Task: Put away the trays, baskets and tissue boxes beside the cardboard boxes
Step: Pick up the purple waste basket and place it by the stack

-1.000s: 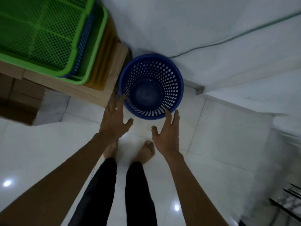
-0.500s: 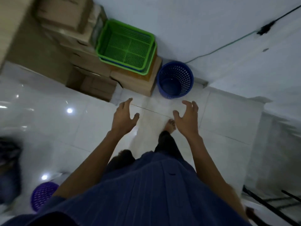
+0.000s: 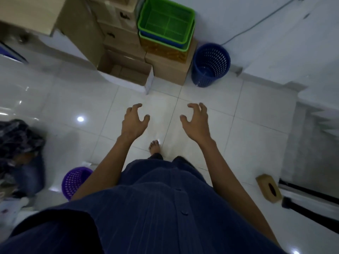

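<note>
A blue perforated basket stands on the floor against the wall, right of the cardboard boxes. Green and blue trays are stacked on top of those boxes. A purple basket stands on the floor at my lower left. A brown tissue box lies on the floor at the lower right. My left hand and my right hand hover over the tiles, well short of the blue basket, fingers loosely curled and holding nothing.
More cardboard boxes are piled at the back left, one open box on the floor. A dark heap of cloth lies at the left. Black metal bars run along the lower right. A cable crosses the white wall.
I have stood up and stepped back from the blue basket, which stays by the boxes. Both hands have drawn away from it and their fingers have curled loosely.
</note>
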